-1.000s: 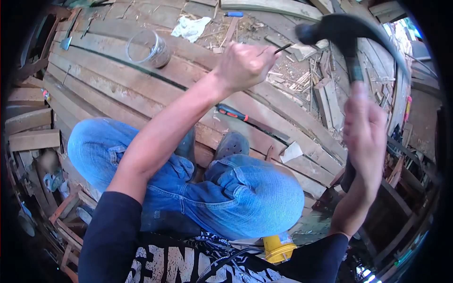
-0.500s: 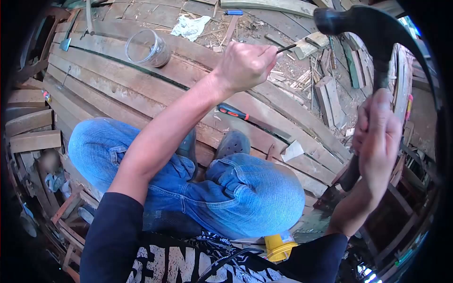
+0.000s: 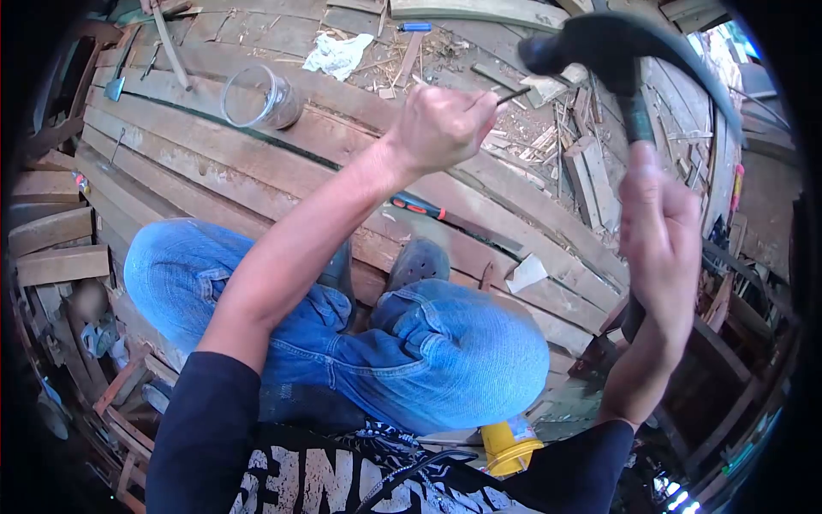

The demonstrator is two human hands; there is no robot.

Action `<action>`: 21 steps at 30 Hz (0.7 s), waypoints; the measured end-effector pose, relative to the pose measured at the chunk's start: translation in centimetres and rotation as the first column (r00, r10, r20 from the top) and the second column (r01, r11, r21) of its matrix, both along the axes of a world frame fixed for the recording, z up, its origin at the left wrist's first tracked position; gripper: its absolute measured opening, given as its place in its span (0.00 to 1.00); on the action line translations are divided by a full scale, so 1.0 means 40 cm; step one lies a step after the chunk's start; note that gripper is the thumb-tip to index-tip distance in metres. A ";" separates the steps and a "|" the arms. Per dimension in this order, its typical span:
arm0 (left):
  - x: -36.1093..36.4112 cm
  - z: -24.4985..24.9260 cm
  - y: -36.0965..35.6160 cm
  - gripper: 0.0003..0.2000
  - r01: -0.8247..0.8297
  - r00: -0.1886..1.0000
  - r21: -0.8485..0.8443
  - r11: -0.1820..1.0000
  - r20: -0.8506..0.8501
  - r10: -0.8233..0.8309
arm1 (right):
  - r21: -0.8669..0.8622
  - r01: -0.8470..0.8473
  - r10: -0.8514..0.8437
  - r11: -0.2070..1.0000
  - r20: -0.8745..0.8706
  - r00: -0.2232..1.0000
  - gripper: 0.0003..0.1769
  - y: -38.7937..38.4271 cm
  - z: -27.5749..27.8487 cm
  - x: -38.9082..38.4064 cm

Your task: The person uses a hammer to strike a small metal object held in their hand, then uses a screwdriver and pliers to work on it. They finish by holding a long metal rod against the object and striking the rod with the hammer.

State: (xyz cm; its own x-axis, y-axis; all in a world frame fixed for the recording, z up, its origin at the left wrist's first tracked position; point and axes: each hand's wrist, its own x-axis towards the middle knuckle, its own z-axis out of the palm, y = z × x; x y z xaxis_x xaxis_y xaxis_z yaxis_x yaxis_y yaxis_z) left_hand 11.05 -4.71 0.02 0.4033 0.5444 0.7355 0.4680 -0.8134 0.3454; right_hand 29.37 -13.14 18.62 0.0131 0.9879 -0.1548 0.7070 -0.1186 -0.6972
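Note:
My left hand [image 3: 449,128] is closed on a thin dark nail [image 3: 515,95], whose end sticks out to the right past the fingertips. My right hand [image 3: 659,236] is wrapped round the handle of a claw hammer [image 3: 599,51]. The hammer's dark head is raised, its striking face to the right of and above the nail, apart from it. Below my left hand, a tool with a black and orange handle [image 3: 418,206] lies on the planks [image 3: 205,167]. A clear plastic jar [image 3: 281,104] is to the left of my left hand.
A white cloth [image 3: 338,56] and a blue lighter [image 3: 419,26] lie beyond my hands. Wood blocks [image 3: 591,184] and splinters lie at the right. A white scrap [image 3: 527,272] rests near my knee. A yellow container [image 3: 509,450] is beside my hip. A stick [image 3: 171,47] stands out at the top left.
My right hand and the hammer have moved left, bringing the hammer's head closer to the nail. My left hand has shifted slightly left. At the top left, the stick reaches further down.

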 end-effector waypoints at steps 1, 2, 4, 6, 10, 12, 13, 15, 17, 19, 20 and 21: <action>-0.003 0.002 0.000 0.04 0.004 1.000 -0.031 1.000 -0.012 -0.004 | 0.024 0.046 -0.044 0.999 -0.098 0.994 0.26 -0.006 0.001 0.006; -0.007 0.003 0.003 0.04 0.004 1.000 -0.056 0.998 -0.025 -0.006 | 0.007 0.074 -0.071 0.997 -0.207 0.976 0.25 -0.015 0.014 0.009; -0.010 -0.002 0.002 0.04 0.007 1.000 -0.048 0.999 -0.017 -0.007 | 0.034 0.100 -0.088 0.994 -0.255 0.963 0.26 -0.025 0.003 0.014; -0.011 -0.002 0.003 0.04 0.017 1.000 -0.021 1.000 -0.009 -0.017 | -0.021 0.029 -0.028 0.999 0.059 0.998 0.26 -0.012 -0.033 0.014; -0.012 0.005 0.011 0.04 -0.013 1.000 -0.015 1.000 -0.014 0.013 | -0.064 0.103 -0.106 0.993 -0.050 0.993 0.26 -0.019 -0.020 0.013; -0.013 0.004 0.016 0.04 0.011 1.000 -0.014 1.000 -0.009 -0.011 | 0.008 0.179 -0.172 0.984 -0.240 0.955 0.25 -0.029 0.001 0.001; -0.017 0.011 0.017 0.04 0.010 1.000 -0.012 1.000 -0.027 -0.010 | 0.018 0.239 -0.227 0.971 -0.253 0.941 0.25 -0.028 0.010 0.000; -0.014 0.016 0.012 0.04 0.008 1.000 -0.029 1.000 -0.029 -0.008 | 0.016 0.290 -0.272 0.957 -0.298 0.915 0.25 -0.024 0.015 0.012; -0.012 0.017 0.012 0.04 0.014 0.999 -0.052 0.999 -0.035 -0.016 | -0.019 0.292 -0.284 0.956 -0.304 0.909 0.25 -0.009 0.004 0.013; -0.013 0.026 0.023 0.04 0.057 0.995 -0.103 0.993 -0.080 -0.066 | -0.077 0.267 -0.278 0.961 -0.299 0.913 0.24 0.010 -0.018 0.016; -0.015 0.024 0.025 0.04 0.068 0.993 -0.108 0.992 -0.089 -0.077 | -0.105 0.242 -0.262 0.965 -0.292 0.920 0.23 0.018 -0.034 0.018; -0.019 0.023 0.029 0.04 0.075 0.995 -0.128 0.989 -0.058 -0.082 | -0.078 0.257 -0.268 0.963 -0.269 0.925 0.25 0.028 -0.046 0.007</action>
State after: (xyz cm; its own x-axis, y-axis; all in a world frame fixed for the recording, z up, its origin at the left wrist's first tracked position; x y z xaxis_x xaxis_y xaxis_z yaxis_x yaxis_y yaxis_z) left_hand 10.28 -3.55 0.93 0.4920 0.5953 0.6353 0.4286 -0.8007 0.4185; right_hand 29.66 -12.01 16.78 0.2223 0.9478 -0.2287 0.4287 -0.3058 -0.8501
